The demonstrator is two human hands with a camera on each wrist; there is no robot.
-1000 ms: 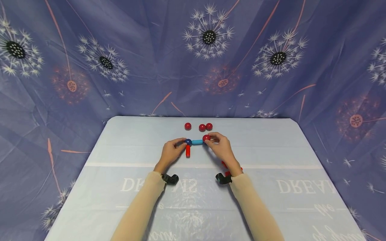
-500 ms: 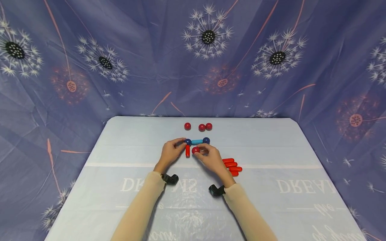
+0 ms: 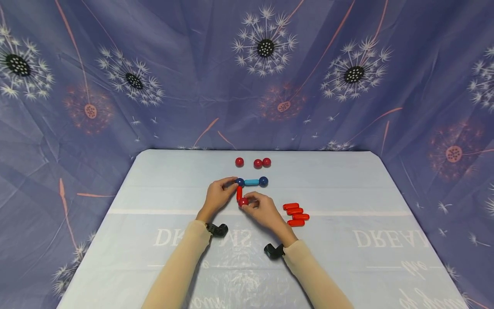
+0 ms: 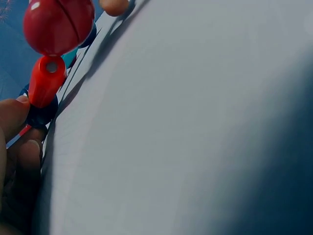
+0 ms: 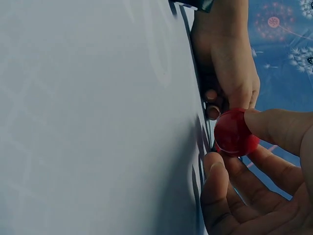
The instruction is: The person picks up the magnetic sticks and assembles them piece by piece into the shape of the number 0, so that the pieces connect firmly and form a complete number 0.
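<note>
My left hand [image 3: 219,195] pinches a dark blue ball [image 3: 239,182] between thumb and fingers. From that ball a light blue rod [image 3: 251,182] runs right to a second dark blue ball [image 3: 263,181]. A red rod [image 3: 239,193] points from the pinched ball toward me. My right hand [image 3: 263,209] holds a red ball [image 5: 234,132] between thumb and fingers, right at the near end of the red rod. In the left wrist view this ball [image 4: 58,25] meets the tip of the red rod [image 4: 46,81], which shows a round grey spot on its end.
Three red balls lie toward the back of the table: a single ball [image 3: 239,162] and a pair [image 3: 262,163] side by side. Several red rods [image 3: 296,213] lie to the right of my right hand. A patterned purple cloth [image 3: 247,86] hangs behind the table.
My right hand has brought the red ball from the right-hand blue ball, down and left, to the near end of the red rod. My left hand has stayed in place.
</note>
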